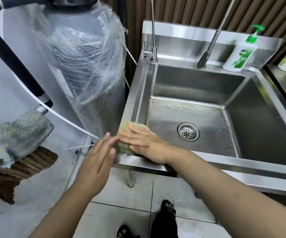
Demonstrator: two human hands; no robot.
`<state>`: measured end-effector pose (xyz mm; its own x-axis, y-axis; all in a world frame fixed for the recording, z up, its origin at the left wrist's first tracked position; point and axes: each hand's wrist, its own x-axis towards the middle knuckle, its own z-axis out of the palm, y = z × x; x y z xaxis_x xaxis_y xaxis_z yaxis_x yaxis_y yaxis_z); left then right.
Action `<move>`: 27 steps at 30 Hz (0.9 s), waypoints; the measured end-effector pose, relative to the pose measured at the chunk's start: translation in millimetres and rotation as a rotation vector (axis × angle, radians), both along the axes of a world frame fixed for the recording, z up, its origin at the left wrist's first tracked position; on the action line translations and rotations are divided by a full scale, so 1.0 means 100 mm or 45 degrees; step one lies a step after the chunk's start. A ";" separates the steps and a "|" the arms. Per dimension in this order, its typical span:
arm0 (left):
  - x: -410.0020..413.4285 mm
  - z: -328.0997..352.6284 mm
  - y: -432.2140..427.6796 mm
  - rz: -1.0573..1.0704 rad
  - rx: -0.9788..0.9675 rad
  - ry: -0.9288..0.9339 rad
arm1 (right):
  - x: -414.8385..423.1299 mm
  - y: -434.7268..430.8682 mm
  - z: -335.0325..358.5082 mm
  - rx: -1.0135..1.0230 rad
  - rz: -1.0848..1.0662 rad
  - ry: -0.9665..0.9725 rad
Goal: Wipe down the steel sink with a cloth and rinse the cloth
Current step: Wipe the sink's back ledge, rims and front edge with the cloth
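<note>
Right hand lies flat, fingers straight, pressing the yellow-green folded cloth onto the near-left corner of the stainless steel sink, on its rim. Left hand is open, fingers straight and together, just beside the cloth; contact unclear, it holds nothing.

Risk: the cloth overhangs the corner edge and is only pressed down, not gripped, so an outward stroke likely slides it off onto the tiled floor. Water drops in the basin suggest slick steel.
</note>
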<state>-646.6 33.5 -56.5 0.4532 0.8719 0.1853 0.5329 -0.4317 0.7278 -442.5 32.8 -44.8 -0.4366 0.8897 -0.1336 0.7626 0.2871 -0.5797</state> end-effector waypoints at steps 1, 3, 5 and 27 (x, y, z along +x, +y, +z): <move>0.01 0.03 0.03 0.003 0.029 0.001 | 0.02 -0.07 0.02 -0.012 0.037 0.061; 0.06 0.07 0.11 -0.017 0.102 0.029 | 0.05 -0.12 0.08 -0.083 0.007 0.251; 0.14 0.09 0.19 -0.059 0.124 0.086 | 0.12 -0.14 0.13 -0.073 -0.246 0.486; 0.19 -0.08 -0.12 -0.265 0.538 0.828 | -0.10 -0.59 -0.01 0.277 -0.462 -0.215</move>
<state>-628.1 21.0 -64.4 0.7295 0.6726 0.1238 0.6722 -0.7386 0.0516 -452.9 -26.4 -45.7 -0.0799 0.9963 0.0311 0.9150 0.0857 -0.3943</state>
